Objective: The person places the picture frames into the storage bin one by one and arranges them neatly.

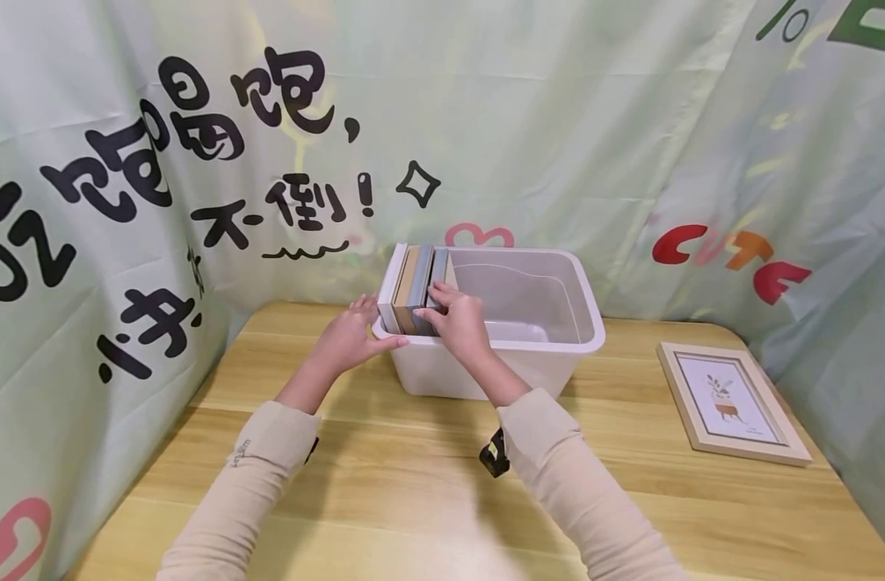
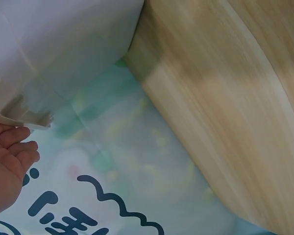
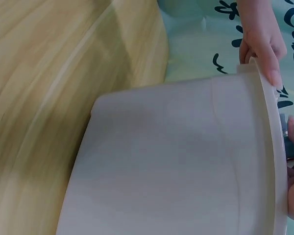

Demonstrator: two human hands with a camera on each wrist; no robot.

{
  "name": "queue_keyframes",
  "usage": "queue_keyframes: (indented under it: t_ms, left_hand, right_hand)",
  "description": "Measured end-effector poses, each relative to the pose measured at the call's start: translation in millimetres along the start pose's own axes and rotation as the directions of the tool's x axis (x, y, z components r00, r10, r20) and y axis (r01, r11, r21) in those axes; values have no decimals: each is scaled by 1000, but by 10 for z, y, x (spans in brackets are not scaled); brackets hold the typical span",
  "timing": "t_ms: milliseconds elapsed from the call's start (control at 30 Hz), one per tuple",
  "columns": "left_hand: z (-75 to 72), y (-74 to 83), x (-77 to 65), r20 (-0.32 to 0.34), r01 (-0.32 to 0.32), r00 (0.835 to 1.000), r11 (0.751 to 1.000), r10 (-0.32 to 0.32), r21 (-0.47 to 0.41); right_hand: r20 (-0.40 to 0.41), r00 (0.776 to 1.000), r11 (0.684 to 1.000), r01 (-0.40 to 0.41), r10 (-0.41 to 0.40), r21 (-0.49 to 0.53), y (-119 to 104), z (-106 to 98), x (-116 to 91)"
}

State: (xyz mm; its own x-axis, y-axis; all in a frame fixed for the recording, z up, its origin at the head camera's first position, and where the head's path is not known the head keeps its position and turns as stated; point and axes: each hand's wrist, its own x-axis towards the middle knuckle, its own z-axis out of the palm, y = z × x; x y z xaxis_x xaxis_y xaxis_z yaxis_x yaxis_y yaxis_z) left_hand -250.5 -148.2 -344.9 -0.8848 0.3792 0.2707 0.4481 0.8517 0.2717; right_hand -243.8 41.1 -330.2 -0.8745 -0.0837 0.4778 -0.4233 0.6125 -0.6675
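Observation:
A pale grey-white plastic bin [image 1: 449, 367] stands on the wooden table. Upright at its left end are several slim flat pieces that look like picture frames: a white one [image 1: 390, 289], a tan one [image 1: 404, 278] and blue-grey ones [image 1: 419, 278]. My left hand [image 1: 345, 337] grips the bin's left front corner, thumb along the front rim; in the left wrist view, its fingers [image 2: 20, 142] curl beneath the rim. Reaching over the front rim, my right hand [image 1: 460, 323] pinches the rightmost blue-grey frame [image 1: 440, 265]. That frame's lower part is hidden.
A light wood picture frame [image 1: 732, 403] with a plant drawing lies flat at the table's right. Behind the bin hangs a pale green printed curtain [image 1: 544, 153]. The table [image 1: 384, 500] extends in front of the bin.

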Motion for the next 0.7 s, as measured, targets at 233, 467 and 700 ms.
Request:
queue_keyframes:
  t_ms: [233, 467, 700]
  left_hand:
    - [21, -13, -4, -19, -11, 1000, 1000, 11, -2]
    - [9, -3, 0, -21, -11, 1000, 1000, 10, -7]
    - [3, -2, 1, -25, -16, 1000, 1000, 16, -9]
  right_hand:
    - [-9, 1000, 999, -11, 11, 30, -28, 37, -11]
    - [54, 998, 1000, 9, -9, 2, 5, 19, -20]
    - [145, 989, 999, 4, 1, -35, -13, -38, -32]
